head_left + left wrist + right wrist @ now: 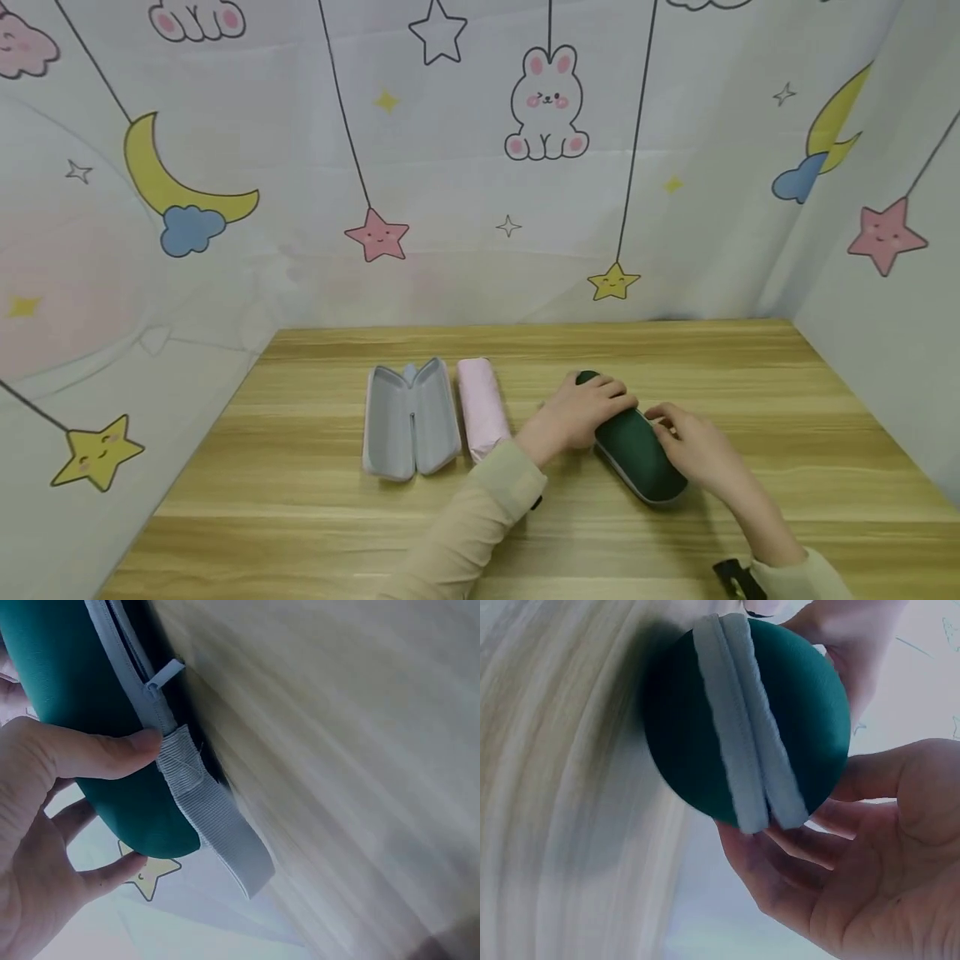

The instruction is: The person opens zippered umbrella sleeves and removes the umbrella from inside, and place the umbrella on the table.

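A dark green zip case with grey trim lies at a slant on the table. Over its far end my left hand grips it, the thumb laid along the side by the zip. Close to that thumb are the zip pull and a grey strap loop. The zip's two edges stand slightly apart there. On the case's right side my right hand holds it, fingers curled round the edge by the grey zip band and thumb against the green surface.
To the left, a grey-lined case lies spread in two halves. A pink, long soft pouch sits beside it, its near end behind my left sleeve. A patterned white curtain hangs behind the wooden table.
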`<state>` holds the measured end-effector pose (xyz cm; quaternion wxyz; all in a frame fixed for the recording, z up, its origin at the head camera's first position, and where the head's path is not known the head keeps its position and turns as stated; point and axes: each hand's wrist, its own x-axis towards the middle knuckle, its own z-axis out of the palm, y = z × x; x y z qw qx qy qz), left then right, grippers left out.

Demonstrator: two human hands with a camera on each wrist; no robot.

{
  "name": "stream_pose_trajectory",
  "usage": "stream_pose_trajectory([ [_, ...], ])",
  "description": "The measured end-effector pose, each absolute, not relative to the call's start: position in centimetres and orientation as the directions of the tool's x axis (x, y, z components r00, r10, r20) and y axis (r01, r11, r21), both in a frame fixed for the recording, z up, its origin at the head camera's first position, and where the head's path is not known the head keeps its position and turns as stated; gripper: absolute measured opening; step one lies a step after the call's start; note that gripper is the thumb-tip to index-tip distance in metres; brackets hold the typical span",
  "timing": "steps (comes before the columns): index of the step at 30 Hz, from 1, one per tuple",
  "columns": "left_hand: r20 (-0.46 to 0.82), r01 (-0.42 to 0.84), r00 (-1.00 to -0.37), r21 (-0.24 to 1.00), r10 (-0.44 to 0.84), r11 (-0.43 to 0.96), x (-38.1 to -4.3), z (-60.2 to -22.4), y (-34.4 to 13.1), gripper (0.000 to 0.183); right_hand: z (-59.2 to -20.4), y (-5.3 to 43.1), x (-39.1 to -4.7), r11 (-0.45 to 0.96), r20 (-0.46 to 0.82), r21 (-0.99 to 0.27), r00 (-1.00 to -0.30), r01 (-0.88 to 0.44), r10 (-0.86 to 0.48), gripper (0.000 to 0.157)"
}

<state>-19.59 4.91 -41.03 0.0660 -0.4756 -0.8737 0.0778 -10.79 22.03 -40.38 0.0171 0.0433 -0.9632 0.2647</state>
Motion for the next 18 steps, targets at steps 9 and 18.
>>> stream_pose_trajectory([
  [9,0.049,0.839,-0.497,-0.229,0.866,0.494,-20.5,-41.2,5.2,0.063,-40.8,23.3,-11.3,0.809,0.017,-0.580,-0.994,-0.097,-0.107,0.032],
  [18,0.043,0.830,-0.505,-0.248,0.862,0.499,-20.6,-41.3,5.8,0.063,-40.9,23.7,-11.4,0.785,-0.022,-0.612,-0.990,-0.096,-0.139,0.034],
])
